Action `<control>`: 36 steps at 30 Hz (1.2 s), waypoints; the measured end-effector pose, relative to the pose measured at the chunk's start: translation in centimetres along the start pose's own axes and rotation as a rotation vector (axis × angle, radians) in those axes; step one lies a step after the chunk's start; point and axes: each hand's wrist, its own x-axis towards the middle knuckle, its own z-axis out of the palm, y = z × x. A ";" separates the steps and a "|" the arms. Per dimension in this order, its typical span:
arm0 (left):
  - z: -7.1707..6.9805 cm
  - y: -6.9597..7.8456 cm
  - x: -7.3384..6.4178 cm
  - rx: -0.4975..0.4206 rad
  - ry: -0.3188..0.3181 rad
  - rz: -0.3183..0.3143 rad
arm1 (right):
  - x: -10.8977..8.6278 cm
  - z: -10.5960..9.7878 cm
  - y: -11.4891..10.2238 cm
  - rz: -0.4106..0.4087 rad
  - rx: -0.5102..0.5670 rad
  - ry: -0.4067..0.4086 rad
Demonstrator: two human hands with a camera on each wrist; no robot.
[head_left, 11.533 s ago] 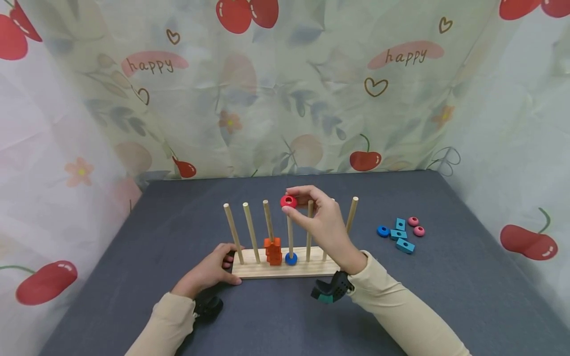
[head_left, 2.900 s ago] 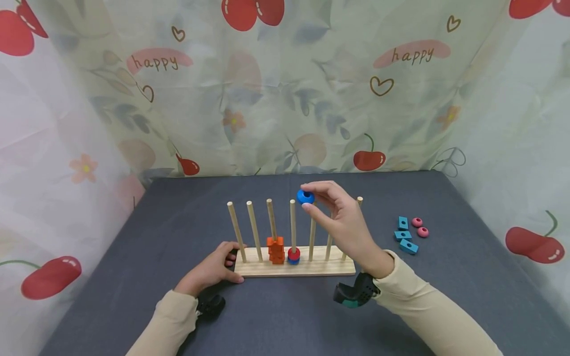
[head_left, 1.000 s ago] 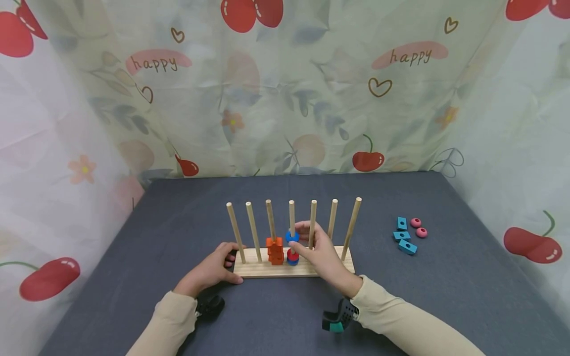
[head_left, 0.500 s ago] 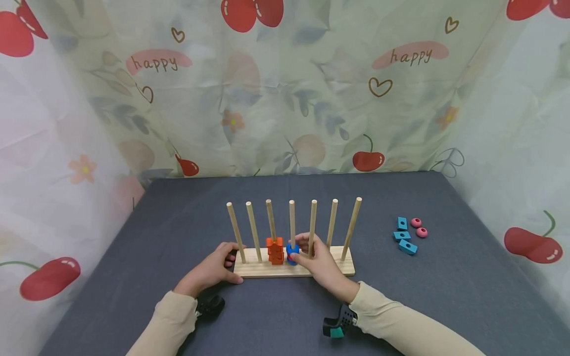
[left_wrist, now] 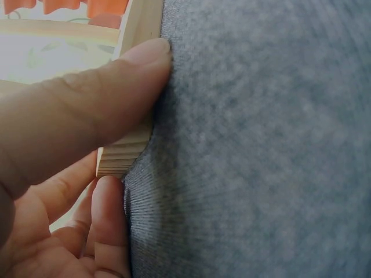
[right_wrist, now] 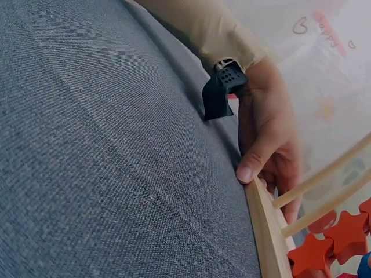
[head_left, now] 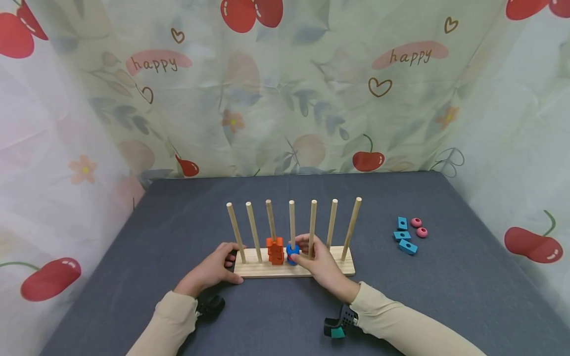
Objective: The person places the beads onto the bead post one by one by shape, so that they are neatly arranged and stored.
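My left hand [head_left: 215,264] grips the left end of a wooden peg board [head_left: 267,272], thumb at the front edge and fingers behind. In the left wrist view the thumb lies against the corner of the board [left_wrist: 123,155]. On the fourth peg from the left, my right hand [head_left: 324,266] pinches a blue bead [head_left: 292,248] low on the peg, above a red bead and another blue bead that it mostly covers. Orange star-shaped beads [head_left: 275,251] are stacked on the third peg; the right wrist view shows these stars [right_wrist: 312,255] close up.
Three light-blue rectangular beads [head_left: 402,236] and two pink round beads [head_left: 421,232] lie loose on the dark tabletop [head_left: 445,296] to the right. The other upright pegs [head_left: 354,222] carry no beads. A patterned curtain [head_left: 285,99] hangs behind and at both sides.
Over the earlier frames a red bead, then the loose blue bead, went onto the fourth peg. My right hand slid the blue bead down; in the last half second little moved. My left hand stayed put.
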 end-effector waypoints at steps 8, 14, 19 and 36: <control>-0.1 0.0 -0.1 -0.006 -0.001 0.008 | 0.0 0.1 -0.3 0.008 0.025 0.014; -0.1 0.1 -0.1 -0.002 -0.002 0.013 | 0.0 0.1 -0.2 0.013 0.016 0.013; -0.1 0.0 -0.1 0.001 0.000 0.012 | 0.0 0.0 -0.1 0.037 -0.004 0.003; 0.0 -0.2 0.0 -0.002 0.001 0.004 | -3.4 -2.3 -1.4 0.168 -0.178 -0.166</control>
